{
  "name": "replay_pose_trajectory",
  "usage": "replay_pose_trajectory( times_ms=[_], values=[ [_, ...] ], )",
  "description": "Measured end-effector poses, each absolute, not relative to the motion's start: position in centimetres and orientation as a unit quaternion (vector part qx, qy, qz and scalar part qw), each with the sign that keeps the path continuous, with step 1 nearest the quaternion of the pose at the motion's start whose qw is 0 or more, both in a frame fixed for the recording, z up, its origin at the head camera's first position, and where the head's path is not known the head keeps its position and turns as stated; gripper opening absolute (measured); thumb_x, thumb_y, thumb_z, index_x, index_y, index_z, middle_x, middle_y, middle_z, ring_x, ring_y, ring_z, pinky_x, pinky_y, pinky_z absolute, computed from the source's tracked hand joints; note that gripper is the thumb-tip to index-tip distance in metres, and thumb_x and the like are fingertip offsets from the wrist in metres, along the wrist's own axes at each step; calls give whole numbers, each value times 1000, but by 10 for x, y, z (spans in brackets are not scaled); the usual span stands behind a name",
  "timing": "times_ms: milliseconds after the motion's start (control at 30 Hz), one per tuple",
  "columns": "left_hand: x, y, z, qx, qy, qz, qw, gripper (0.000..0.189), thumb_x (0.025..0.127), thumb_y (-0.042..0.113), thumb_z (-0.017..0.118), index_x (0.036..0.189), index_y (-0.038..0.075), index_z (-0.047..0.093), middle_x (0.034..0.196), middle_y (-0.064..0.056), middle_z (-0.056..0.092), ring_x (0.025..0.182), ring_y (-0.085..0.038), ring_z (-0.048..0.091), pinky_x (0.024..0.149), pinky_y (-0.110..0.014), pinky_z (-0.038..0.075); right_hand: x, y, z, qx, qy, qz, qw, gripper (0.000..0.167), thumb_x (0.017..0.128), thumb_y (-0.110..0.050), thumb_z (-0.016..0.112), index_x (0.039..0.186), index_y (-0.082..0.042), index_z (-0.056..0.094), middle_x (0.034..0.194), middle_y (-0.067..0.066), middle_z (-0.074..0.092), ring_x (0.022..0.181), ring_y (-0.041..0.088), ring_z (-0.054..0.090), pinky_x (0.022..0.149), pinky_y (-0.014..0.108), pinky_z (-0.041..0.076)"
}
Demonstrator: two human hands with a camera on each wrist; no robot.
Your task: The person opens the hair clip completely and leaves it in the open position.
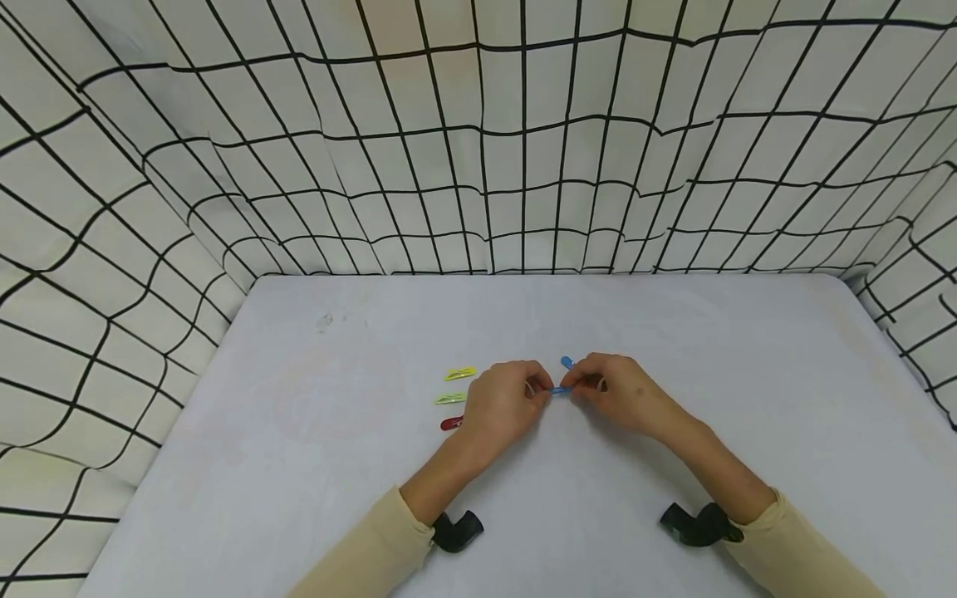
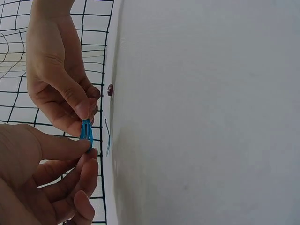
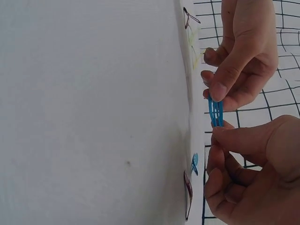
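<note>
Both hands meet over the white table, holding one blue snap hair clip (image 1: 559, 390) between them. My left hand (image 1: 503, 407) pinches one end with thumb and fingers, as the left wrist view shows at the clip (image 2: 86, 131). The other end is pinched by my right hand (image 1: 624, 394). In the right wrist view the clip (image 3: 215, 111) spans the gap between the two sets of fingertips. Beyond the right hand lies a second blue clip (image 1: 566, 362), partly covered by it. A dark red clip (image 3: 188, 194) also shows near it in the right wrist view.
Left of my left hand lie a yellow clip (image 1: 459, 374), a light green clip (image 1: 451, 399) and a red clip (image 1: 452, 423), the last partly hidden by the hand. White walls with a black grid (image 1: 486, 133) rise behind the white table (image 1: 299, 465) and at its sides.
</note>
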State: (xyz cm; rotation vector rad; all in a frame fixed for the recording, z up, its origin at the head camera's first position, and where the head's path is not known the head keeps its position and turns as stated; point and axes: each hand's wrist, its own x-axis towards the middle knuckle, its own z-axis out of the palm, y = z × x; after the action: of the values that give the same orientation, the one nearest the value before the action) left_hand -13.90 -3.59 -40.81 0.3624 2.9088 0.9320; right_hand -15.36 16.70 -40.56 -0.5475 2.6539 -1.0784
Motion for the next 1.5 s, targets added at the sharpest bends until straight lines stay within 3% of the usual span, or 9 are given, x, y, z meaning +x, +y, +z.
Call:
replay_pose_trajectory(
  times_ms=[267, 433, 600, 800, 1000, 1200, 1500],
  values=[
    [-135, -41, -404, 120, 936, 331, 18, 7, 90, 16, 81, 91, 23, 78, 83, 9, 76, 74, -6, 64, 62, -20, 47, -154, 172, -404, -210, 889, -394, 101, 15, 98, -7, 70, 107, -16, 79, 104, -1, 75, 95, 13, 64, 82, 25, 52],
    [-135, -44, -404, 119, 924, 362, 20, 7, 90, 16, 82, 93, 22, 79, 84, 9, 77, 78, -7, 66, 65, -20, 49, -156, 177, -406, -198, 863, -442, 143, 15, 100, -13, 69, 112, -13, 79, 111, 7, 78, 89, 18, 67, 71, 23, 53],
    [-134, -48, -404, 110, 909, 401, 27, 6, 89, 16, 83, 92, 21, 79, 85, 8, 77, 78, -8, 67, 67, -22, 51, -158, 180, -407, -163, 824, -509, 187, 16, 99, -21, 72, 111, -12, 78, 105, 14, 77, 84, 28, 65, 67, 27, 53],
    [-135, -51, -403, 100, 898, 428, 35, 7, 89, 16, 83, 91, 20, 78, 84, 8, 77, 76, -8, 66, 66, -23, 51, -157, 180, -406, -143, 799, -551, 194, 20, 98, -26, 74, 113, -13, 77, 97, 14, 75, 83, 33, 64, 67, 29, 54],
    [-134, -52, -401, 94, 891, 443, 32, 7, 89, 16, 83, 91, 20, 79, 85, 6, 78, 73, -7, 66, 60, -23, 50, -157, 179, -408, -130, 788, -571, 189, 21, 98, -29, 74, 112, -12, 77, 92, 12, 75, 77, 27, 59, 65, 29, 50],
    [-134, -53, -401, 94, 878, 468, 28, 8, 88, 14, 84, 91, 20, 80, 85, 5, 78, 74, -7, 67, 65, -24, 52, -158, 177, -410, -113, 779, -585, 194, 26, 98, -28, 74, 113, -6, 76, 86, 3, 74, 80, 17, 58, 69, 28, 49],
    [-135, -56, -406, 95, 863, 495, 28, 7, 87, 13, 84, 91, 18, 81, 85, 3, 80, 72, -6, 68, 57, -22, 49, -159, 176, -410, -111, 775, -589, 201, 28, 99, -27, 72, 115, -5, 75, 83, -2, 70, 82, 19, 57, 72, 30, 49]
  ],
)
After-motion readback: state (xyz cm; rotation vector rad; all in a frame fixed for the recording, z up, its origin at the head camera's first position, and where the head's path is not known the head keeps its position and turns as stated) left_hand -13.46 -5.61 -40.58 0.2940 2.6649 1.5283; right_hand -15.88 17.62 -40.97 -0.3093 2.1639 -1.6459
